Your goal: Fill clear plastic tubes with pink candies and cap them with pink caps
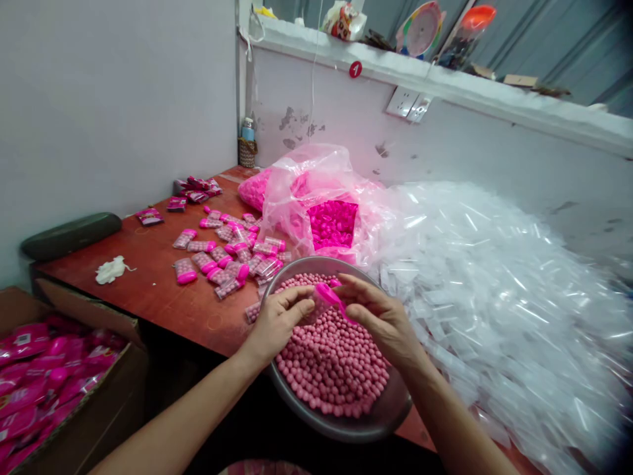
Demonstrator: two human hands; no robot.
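Over a metal bowl (403,406) of pink beads (336,366), my left hand (277,323) pinches a small clear plastic bottle (319,309) between thumb and fingers. A bright pink cap (330,295) sits at the bottle's upper right end. My right hand (383,316) has its thumb and fingertips around the cap's edge; its other fingers are loosely spread. Whether beads are inside the held bottle, I cannot tell. Left of the bowl lie several bead-filled bottles (202,262) with pink caps.
Behind the bowl stands a clear bag (281,214) of pink caps (333,224). A big heap of clear empty bottles (494,284) covers the right side. At lower left is a cardboard box (116,389) of pink packages (30,389). Crumpled tissue (111,270) lies on the red table (163,290).
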